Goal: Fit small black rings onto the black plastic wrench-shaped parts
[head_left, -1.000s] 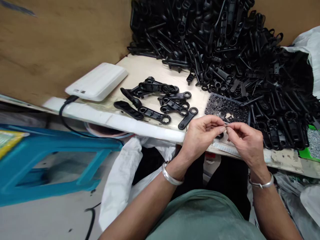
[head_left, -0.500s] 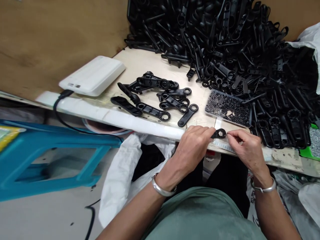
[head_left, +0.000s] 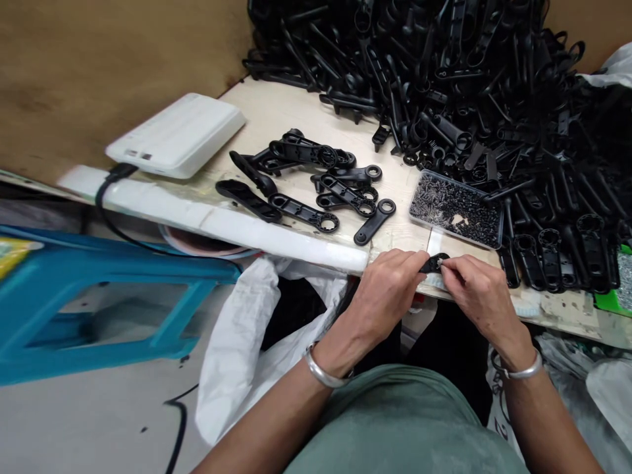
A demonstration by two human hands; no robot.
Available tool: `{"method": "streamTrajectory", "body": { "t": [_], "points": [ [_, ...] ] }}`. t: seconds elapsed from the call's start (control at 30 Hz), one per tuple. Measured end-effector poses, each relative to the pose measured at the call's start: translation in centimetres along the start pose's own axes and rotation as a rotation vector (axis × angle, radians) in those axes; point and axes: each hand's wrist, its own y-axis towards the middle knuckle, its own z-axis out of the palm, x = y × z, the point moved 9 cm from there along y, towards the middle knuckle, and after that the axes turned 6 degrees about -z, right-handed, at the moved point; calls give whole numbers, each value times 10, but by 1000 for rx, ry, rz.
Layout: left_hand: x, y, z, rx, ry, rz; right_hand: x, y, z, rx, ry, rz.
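At the table's front edge my left hand (head_left: 388,289) is closed around a black plastic handle piece (head_left: 432,264), its ring end sticking out to the right. My right hand (head_left: 476,289) pinches at that ring, thumb and forefinger together; whatever small part sits between the fingertips is too small to make out. Just behind the hands lies a clear shallow box (head_left: 457,209) full of tiny black parts. To the left of it, several similar black handle pieces (head_left: 306,212) lie loose on the table.
A large heap of black plastic parts (head_left: 434,85) covers the table's back and right. A white device (head_left: 178,135) with a black cable stands at left. A green tray (head_left: 623,283) of small metal bits is at far right. A blue stool (head_left: 113,349) and white sack (head_left: 237,355) stand below.
The left hand turned, bringing the handle piece's ring end out to the right. My right hand parted from the left, then moved in onto the ring. The view shifted slightly.
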Motion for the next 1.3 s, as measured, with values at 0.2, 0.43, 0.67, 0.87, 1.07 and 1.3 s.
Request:
{"method": "streamTrajectory", "body": {
  "t": [0.2,0.43,0.67,0.87,1.07,1.3],
  "points": [
    [1,-2,-1,-28,-51,13,8,5,1,59,-79,-48],
    [3,-2,0,-53,-71,7,15,8,9,198,-143,1],
    [4,-1,1,-33,-92,4,-14,9,12,306,198,272],
    [3,-2,1,-14,-99,6,-14,18,11,304,100,260],
    [3,-1,4,21,-134,9,-7,15,15,326,-109,140],
    [3,-2,2,-19,-164,18,8,21,18,419,-346,21]
  ]
}}
